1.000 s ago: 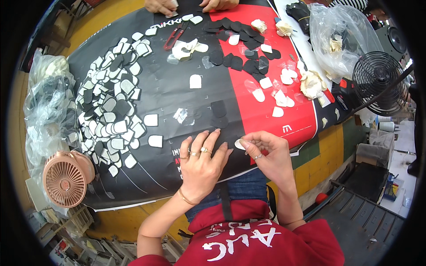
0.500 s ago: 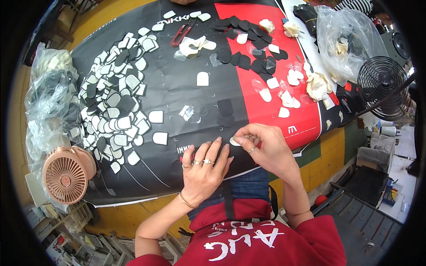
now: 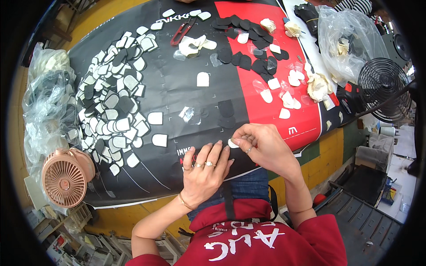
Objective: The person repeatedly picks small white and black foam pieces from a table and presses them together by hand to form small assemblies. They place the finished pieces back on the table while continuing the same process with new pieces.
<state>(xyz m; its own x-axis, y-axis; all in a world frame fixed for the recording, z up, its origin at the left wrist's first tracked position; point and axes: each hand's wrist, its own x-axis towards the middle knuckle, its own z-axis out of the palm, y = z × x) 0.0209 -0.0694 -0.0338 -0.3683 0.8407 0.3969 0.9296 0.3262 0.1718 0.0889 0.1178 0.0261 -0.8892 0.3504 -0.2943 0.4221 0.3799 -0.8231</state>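
Near the front edge of the table, my right hand [image 3: 266,144] pinches a small white rounded patch [image 3: 232,143] between thumb and fingertips. My left hand [image 3: 203,170] lies on the black mat just left of it, fingers stretched out and apart, two with rings. Whether anything lies beneath its fingertips is hidden. Dark patches [image 3: 226,114] lie on the mat beyond my hands, beside crumpled clear film [image 3: 187,114]. One white patch [image 3: 203,79] rests alone farther off. To the left spreads a large pile of white and black rounded patches [image 3: 119,103].
Red thread snips [image 3: 182,32] and peeled cream backing scraps [image 3: 191,46] lie at the far side. Black patches [image 3: 245,61] cover part of the red area [image 3: 262,116]. A pink fan [image 3: 66,179] and clear plastic bags [image 3: 49,102] line the left; a black fan [image 3: 382,88] stands right.
My right hand and the pinched white patch have shifted very slightly left, closer to my left fingertips. My left hand keeps nearly the same place.
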